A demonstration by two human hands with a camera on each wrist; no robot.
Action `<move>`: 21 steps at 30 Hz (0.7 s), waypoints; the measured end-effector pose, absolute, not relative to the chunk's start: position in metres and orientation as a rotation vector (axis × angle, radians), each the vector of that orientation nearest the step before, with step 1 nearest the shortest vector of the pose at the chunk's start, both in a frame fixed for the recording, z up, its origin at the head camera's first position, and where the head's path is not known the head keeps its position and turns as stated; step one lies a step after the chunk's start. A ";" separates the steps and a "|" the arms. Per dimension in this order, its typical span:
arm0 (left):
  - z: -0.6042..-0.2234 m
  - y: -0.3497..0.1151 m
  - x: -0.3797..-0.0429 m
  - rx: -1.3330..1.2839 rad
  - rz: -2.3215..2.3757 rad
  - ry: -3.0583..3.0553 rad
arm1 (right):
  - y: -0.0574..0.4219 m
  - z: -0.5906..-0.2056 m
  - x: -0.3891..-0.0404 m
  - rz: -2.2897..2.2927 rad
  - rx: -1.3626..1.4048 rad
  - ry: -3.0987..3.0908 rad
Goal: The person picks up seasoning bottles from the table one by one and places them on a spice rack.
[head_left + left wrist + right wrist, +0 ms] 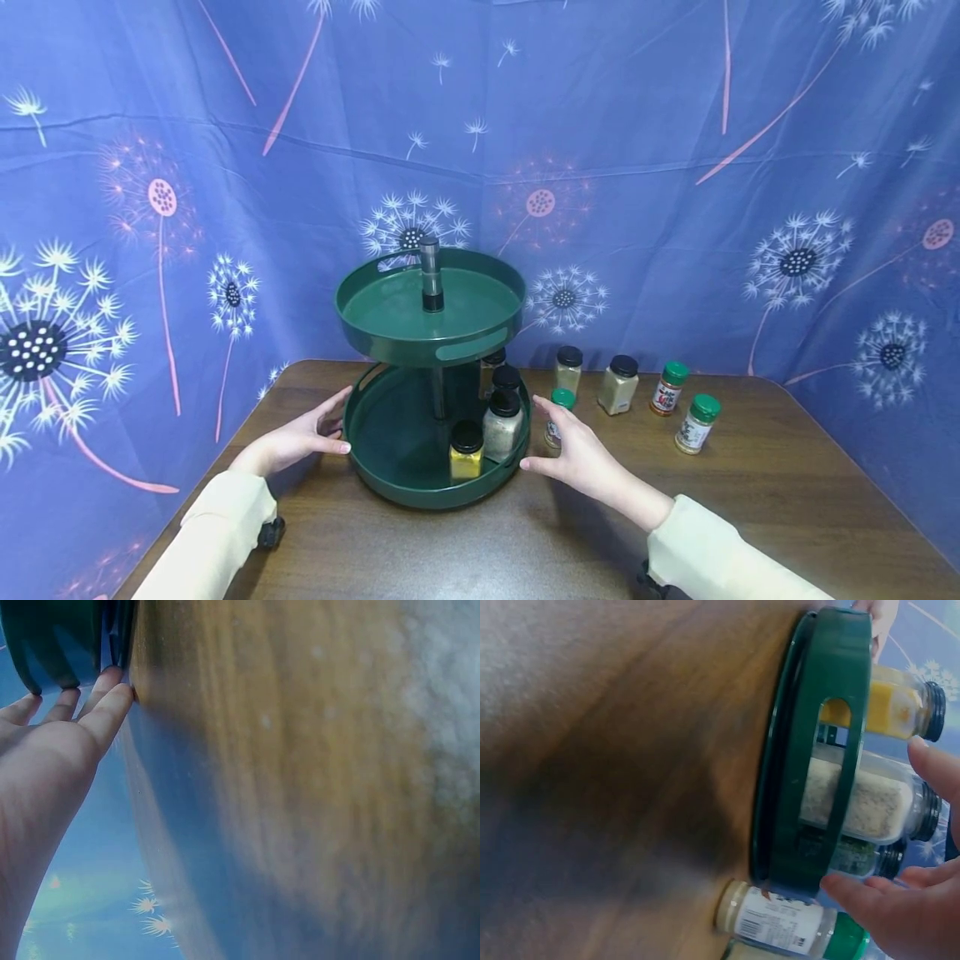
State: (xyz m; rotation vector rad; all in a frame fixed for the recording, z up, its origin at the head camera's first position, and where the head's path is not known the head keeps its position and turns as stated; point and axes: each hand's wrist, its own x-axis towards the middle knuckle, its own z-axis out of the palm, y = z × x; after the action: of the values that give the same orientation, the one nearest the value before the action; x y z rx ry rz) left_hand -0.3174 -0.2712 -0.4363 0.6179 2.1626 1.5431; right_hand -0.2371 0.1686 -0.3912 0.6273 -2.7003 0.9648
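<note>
A two-tier green tray stand [420, 497] sits on the table. Its lower tray holds several black-lidded spice jars on the right side: a yellow one [467, 464], one with pale flakes [501, 435], and others partly hidden behind under the upper tray [390, 304]. My left hand [292, 437] is at the lower tray's left rim, fingers extended; in the left wrist view its fingertips meet the green wall [64, 645]. At the opposite rim, my right hand [577, 454] has thumb and fingers spread, fingertips right at the tray edge [806, 750]. Neither hand grips a jar.
Right of the stand are a green-capped jar [553, 433] partly behind my right hand, two black-lidded jars [568, 371] [618, 385], and two green-capped jars [669, 388] [697, 423]. A blue dandelion-print cloth [637, 250] hangs around the wooden table [465, 550].
</note>
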 end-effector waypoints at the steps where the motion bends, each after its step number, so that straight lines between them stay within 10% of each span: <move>1: -0.436 -0.271 -0.317 0.615 1.543 2.165 | 0.169 -0.393 -0.236 0.958 0.615 -2.725; 21: -0.437 -0.273 -0.320 0.632 1.513 2.211 | 0.159 -0.419 -0.250 1.193 0.422 -2.827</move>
State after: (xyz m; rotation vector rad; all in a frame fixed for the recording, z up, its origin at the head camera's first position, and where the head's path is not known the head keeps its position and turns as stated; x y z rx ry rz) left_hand -0.3201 -0.2727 -0.4371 0.6324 2.2114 1.5131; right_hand -0.2498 0.1589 -0.4185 0.4222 -2.8265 1.1935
